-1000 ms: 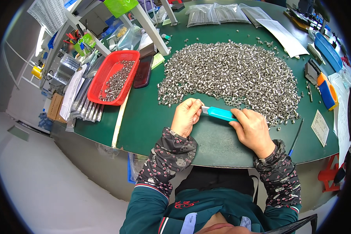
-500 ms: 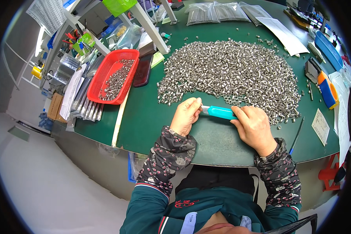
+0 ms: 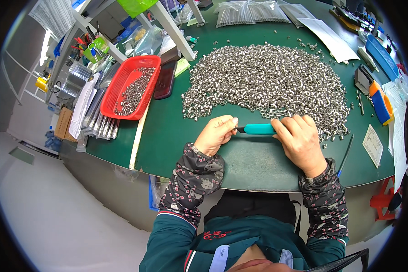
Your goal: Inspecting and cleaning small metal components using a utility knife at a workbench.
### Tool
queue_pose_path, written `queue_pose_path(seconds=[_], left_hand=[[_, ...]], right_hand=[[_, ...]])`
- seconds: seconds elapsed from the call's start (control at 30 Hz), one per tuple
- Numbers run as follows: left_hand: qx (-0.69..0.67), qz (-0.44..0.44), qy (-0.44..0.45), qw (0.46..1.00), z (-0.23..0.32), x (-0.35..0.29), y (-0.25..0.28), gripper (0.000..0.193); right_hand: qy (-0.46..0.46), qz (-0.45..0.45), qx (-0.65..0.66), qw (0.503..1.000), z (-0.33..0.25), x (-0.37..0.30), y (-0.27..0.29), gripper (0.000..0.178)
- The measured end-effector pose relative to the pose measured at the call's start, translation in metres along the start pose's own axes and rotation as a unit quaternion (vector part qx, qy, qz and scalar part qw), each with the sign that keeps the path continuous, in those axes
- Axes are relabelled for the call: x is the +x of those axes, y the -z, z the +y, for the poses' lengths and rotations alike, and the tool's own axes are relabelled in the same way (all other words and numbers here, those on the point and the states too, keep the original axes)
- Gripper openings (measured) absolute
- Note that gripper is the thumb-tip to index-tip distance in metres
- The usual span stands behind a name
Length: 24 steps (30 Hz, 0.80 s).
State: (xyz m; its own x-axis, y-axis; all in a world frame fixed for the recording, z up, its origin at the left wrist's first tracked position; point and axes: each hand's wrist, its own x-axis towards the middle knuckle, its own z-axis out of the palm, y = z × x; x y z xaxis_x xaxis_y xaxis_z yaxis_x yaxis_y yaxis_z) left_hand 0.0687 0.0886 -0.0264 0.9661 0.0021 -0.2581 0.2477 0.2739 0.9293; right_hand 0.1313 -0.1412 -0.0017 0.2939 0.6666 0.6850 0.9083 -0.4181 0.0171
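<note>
A teal-handled utility knife [image 3: 259, 129] lies level in front of me, its blade end pointing left. My right hand [image 3: 299, 143] is closed around the handle's right end, with the thumb along it. My left hand [image 3: 217, 134] is pinched at the blade tip; whatever small piece sits between its fingertips is mostly hidden by them. Just beyond both hands spreads a big pile of small shiny metal rings [image 3: 267, 81] on the green table [image 3: 263, 165].
A red plastic basket [image 3: 109, 100] with more metal rings stands at the left, beside a dark phone [image 3: 165, 80]. To the right lie a pen [image 3: 346, 156], a paper card [image 3: 372, 146] and an orange-and-blue tool [image 3: 381, 104]. Plastic bags of thin rods [image 3: 251, 14] rest at the back.
The knife has turned from slightly slanted to nearly level, and its blade looks darker now. My right fingers have shifted on the handle. My left hand has moved slightly.
</note>
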Motion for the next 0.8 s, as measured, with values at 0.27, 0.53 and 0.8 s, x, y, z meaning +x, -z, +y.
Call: queue_pose_path(seconds=[0.27, 0.53, 0.8], left_hand=[[0.051, -0.007, -0.022, 0.998, -0.003, 0.001, -0.007, 0.02], [-0.091, 0.058, -0.146, 0.983, -0.003, 0.008, -0.006, 0.008], [-0.065, 0.058, -0.177, 0.98, -0.004, 0.005, -0.012, 0.015]], right_hand=[[0.032, 0.024, -0.042, 0.998, 0.002, 0.002, 0.006, 0.025], [-0.074, -0.002, 0.072, 0.995, -0.006, 0.005, -0.002, 0.032], [-0.129, -0.019, 0.165, 0.978, -0.003, -0.008, -0.017, 0.028]])
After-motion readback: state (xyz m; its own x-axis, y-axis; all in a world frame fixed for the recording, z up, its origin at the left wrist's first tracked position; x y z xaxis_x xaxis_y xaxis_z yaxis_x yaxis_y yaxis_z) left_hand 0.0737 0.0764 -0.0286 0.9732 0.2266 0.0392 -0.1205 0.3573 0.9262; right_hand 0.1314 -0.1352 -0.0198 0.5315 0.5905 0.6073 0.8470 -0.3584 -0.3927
